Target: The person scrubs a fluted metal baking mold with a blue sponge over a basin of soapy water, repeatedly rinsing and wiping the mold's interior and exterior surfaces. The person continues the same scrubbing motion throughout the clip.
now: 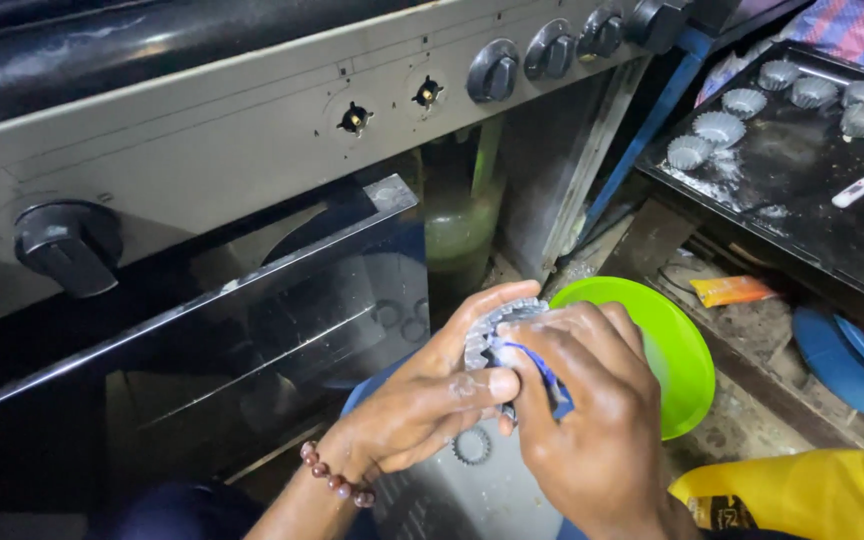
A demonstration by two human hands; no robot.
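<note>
Fluted metal mould (492,330), floury, pinched in left hand (432,400), right hand (592,410) grip pinching blue cloth (542,375) inside.

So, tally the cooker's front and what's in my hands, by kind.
Knobs in place: 6
Bare knob stems: 2
Fluted mould in the left hand: 1
Blue strip in the right hand: 1
Total: 10

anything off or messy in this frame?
Two knobs are missing on the oven panel: bare stems where the others have knobs. White powder is spilled on the black tray by the fluted cups. An orange packet lies on the dirty floor.
</note>
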